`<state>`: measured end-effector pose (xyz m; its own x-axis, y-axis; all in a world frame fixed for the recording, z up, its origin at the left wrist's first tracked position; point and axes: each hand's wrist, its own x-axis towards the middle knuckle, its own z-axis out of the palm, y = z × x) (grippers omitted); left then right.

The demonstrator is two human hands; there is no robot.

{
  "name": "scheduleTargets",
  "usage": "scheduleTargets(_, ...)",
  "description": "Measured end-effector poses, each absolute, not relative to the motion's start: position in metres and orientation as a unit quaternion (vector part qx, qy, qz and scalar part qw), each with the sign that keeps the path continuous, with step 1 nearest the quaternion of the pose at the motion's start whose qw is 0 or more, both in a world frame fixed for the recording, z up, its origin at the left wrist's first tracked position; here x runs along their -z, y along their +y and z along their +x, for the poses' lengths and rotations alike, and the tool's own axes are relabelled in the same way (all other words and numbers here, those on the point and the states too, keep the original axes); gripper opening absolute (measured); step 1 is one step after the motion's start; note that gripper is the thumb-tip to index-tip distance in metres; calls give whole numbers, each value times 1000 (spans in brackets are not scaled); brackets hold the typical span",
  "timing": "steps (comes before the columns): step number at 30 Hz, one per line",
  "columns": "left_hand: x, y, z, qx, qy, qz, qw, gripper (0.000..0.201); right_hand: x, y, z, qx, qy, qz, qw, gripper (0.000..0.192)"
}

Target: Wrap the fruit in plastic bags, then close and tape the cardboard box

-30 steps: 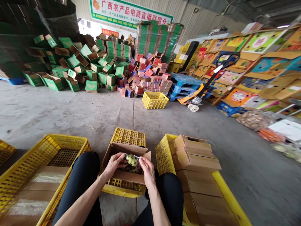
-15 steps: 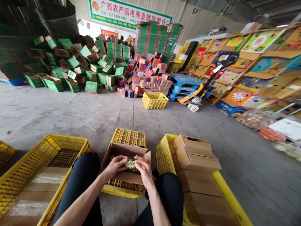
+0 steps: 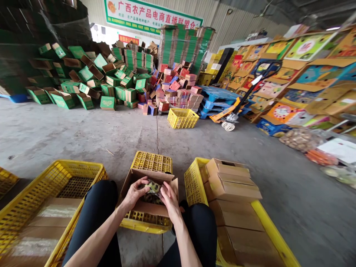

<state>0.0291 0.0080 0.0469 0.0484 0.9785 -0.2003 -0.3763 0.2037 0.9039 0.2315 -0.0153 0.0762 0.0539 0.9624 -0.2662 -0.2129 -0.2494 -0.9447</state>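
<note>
- While the person sits low on the concrete floor (image 3: 83,129), both hands meet over an open cardboard box (image 3: 148,207) at the lower centre of the frame.
- The left hand (image 3: 135,193) curls its fingers (image 3: 141,183) around the near-left side of a small greenish fruit in clear wrapping (image 3: 154,187), thumb and fingers closed against it.
- The right hand (image 3: 169,198) comes in from the other side, its fingertips (image 3: 162,190) pinched on the wrapping; the two hands nearly touch.
- That fruit sits just above the box's mouth, with more dark, mottled fruit visible inside beneath it.
- The box rests on an upturned yellow crate (image 3: 151,163) between the person's knees, its far flap (image 3: 151,175) standing open.
- At the lower left stands a large yellow crate (image 3: 55,174) with flat cardboard lying in its bottom.
- At the lower right, another yellow crate (image 3: 191,181) holds a stack of closed brown cartons (image 3: 230,185).
- Across the floor, mid-frame, a lone small yellow basket (image 3: 183,118) sits before heaps of green boxes (image 3: 83,85) at the upper left and red and pink boxes (image 3: 178,89) at centre.
- A pallet jack (image 3: 236,111) is parked by blue pallets (image 3: 217,97), right of centre.
- Colourful printed cartons (image 3: 306,70) fill the upper right, and a green-bordered banner (image 3: 152,16) hangs along the top.
</note>
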Motion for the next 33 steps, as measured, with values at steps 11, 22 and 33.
scheduleTargets(11, -46, 3, 36, -489, 316, 279, 763, 92, -79, -15, 237, -582, -340, -529, 516, 63)
scheduleTargets(22, -50, 4, 31, -458, 389, 336, 726, 48, -79, -13, 237, -565, -352, -538, 517, 56)
scheduleTargets(33, -51, 5, 34, -481, 377, 308, 729, 43, -71, -9, 238, -540, -300, -558, 554, 54)
